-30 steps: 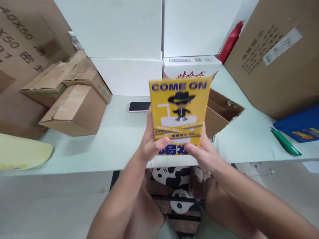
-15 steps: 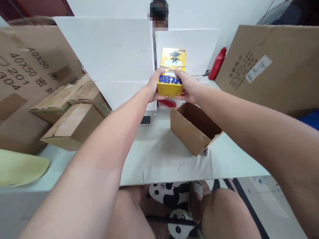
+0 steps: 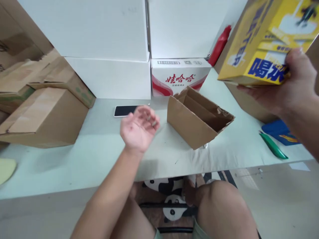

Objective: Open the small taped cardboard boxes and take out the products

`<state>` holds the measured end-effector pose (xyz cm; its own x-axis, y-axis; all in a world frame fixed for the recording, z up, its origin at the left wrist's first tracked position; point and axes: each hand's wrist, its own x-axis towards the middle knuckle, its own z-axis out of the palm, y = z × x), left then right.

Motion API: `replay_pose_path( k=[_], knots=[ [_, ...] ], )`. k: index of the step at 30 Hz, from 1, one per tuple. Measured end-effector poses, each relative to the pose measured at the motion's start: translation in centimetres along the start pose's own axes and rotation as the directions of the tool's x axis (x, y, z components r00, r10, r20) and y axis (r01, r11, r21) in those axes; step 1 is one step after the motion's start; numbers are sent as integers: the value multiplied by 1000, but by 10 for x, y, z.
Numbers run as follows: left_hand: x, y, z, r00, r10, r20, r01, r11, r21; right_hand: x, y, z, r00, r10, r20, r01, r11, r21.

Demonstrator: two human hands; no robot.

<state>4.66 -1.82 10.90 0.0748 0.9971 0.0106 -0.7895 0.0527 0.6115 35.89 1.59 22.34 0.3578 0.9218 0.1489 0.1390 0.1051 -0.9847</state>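
Note:
At the upper right my right hand grips a yellow box with blue lettering and a small printed figure, thumb on its front and fingers beneath. The box is lifted off the table and partly cut off by the frame's edge. My left hand is raised over the table, palm up, its fingers loosely curled with nothing in them. Between the hands an open-topped brown cardboard box with torn edges stands tilted to the view. Behind my left hand lies a phone, partly covered by the fingers.
Brown cartons are stacked at the left. White panels and a white-and-red carton line the back, with a red bottle beside them. A green cutter and a blue packet lie at the right.
The yellow box has gone from both hands at the centre to my right hand alone at the upper right. My left hand has let go and come lower and nearer. The view has tilted down.

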Motion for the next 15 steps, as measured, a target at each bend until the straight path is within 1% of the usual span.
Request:
replay_pose_path(
  k=[1, 2, 3, 4, 5, 6, 8, 9, 10, 12, 15],
  knots=[
    [-7, -16, -21, 993, -85, -77, 80, 995, -66, 8, 17, -14, 997, 74, 10, -74, 997, 15],
    [-12, -30, -38, 978, -159, -134, 144, 983, -117, 16, 36, -26, 986, 153, -71, -153, 988, 2],
    [-17, -42, -50, 966, -203, -163, 179, 973, -147, 23, 55, -36, 963, 232, -137, -234, 972, -4],
    [-20, -51, -57, 957, -236, -172, 208, 964, -165, 29, 73, -43, 935, 305, -180, -310, 951, 1],
    [-22, -58, -61, 953, -254, -163, 226, 959, -170, 33, 89, -49, 906, 378, -191, -383, 924, 11],
    [-22, -63, -61, 954, -264, -142, 240, 956, -167, 37, 103, -52, 878, 446, -175, -450, 893, 15],
    [-18, -67, -55, 955, -283, -91, 267, 950, -160, 47, 123, -51, 828, 549, -115, -554, 833, -11],
    [-15, -68, -52, 954, -292, -69, 278, 947, -159, 53, 129, -48, 809, 579, -99, -584, 811, -35],
    [-11, -69, -49, 953, -299, -54, 287, 944, -163, 61, 134, -45, 801, 590, -106, -597, 800, -61],
    [-5, -71, -44, 949, -315, -33, 304, 934, -187, 81, 142, -35, 805, 575, -142, -591, 799, -112],
    [2, -72, -44, 941, -339, 2, 332, 920, -210, 112, 151, -22, 838, 508, -199, -541, 820, -185]
  ],
)
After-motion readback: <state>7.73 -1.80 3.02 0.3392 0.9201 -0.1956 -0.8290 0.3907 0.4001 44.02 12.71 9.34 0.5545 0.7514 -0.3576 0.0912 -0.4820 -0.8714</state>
